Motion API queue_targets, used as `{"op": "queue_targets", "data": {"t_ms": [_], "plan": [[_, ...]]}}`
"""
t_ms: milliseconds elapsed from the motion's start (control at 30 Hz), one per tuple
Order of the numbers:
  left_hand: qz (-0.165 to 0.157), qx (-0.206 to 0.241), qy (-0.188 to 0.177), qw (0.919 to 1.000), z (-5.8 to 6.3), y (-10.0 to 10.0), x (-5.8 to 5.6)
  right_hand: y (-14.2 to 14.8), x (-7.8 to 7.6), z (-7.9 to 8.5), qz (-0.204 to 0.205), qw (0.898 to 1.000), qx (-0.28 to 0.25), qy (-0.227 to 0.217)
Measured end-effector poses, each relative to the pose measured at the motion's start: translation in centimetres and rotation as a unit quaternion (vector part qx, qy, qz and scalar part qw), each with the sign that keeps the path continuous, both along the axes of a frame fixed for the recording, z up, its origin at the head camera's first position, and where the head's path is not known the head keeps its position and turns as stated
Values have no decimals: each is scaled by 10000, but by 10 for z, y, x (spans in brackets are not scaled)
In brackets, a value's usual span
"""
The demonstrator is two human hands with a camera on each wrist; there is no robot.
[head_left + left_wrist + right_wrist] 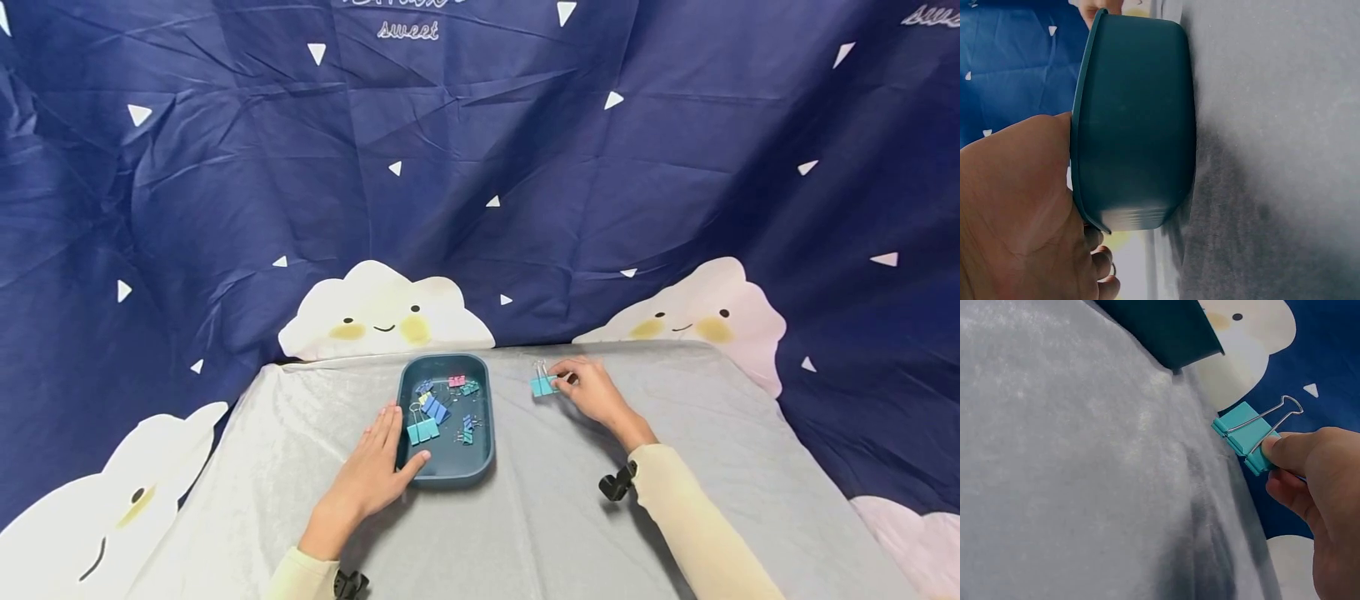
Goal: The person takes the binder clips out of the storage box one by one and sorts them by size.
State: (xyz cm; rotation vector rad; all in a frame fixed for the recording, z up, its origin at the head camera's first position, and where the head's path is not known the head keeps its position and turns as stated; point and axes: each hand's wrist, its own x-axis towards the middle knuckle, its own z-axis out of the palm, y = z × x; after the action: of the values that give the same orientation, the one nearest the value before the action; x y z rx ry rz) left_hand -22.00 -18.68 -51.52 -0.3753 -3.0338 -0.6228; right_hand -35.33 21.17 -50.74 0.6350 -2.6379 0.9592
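Note:
My right hand (594,392) pinches a large teal binder clip (1244,428) by one end between thumb and fingers. The clip is above the grey cloth, right of a dark teal bin (454,481), its wire handles pointing up in the head view. My left hand (371,467) rests at the bin's left side, fingers extended along the rim and thumb over the near left part. Inside the bin lie another large teal binder clip (423,431), a blue binder clip (435,409), a pink clip (457,381), a green clip (470,388) and several small ones.
A grey cloth (540,500) covers the table beneath the bin. Behind the table's far edge hangs a dark blue curtain (480,242) with white triangles and smiling clouds. Each wrist wears a small black camera (618,482).

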Motion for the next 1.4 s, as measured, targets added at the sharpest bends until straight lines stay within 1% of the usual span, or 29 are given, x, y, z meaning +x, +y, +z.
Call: {"op": "queue_targets", "data": {"t_ms": [433,633,800,900,1033,1133,1400], "plan": [[14,41,-44,10000,2,1,1,0,-12,-19,-345,9980,-8,-521],[-9,41,-78,10000,5,1,2,-1,-16,-26,-389,9972,310,-562],[-16,54,-70,10000,6,1,1,-3,-18,-30,-564,9953,410,-679],[-2,32,-80,10000,6,1,2,-4,-19,-31,-619,9952,415,-634],[14,46,-28,10000,6,2,3,-5,-19,-32,-634,9955,329,-622],[12,68,31,10000,7,1,3,-5,-18,-32,-650,9952,253,-693],[-7,17,-42,10000,8,1,3,-6,-17,-33,-652,9950,246,-712]]}}
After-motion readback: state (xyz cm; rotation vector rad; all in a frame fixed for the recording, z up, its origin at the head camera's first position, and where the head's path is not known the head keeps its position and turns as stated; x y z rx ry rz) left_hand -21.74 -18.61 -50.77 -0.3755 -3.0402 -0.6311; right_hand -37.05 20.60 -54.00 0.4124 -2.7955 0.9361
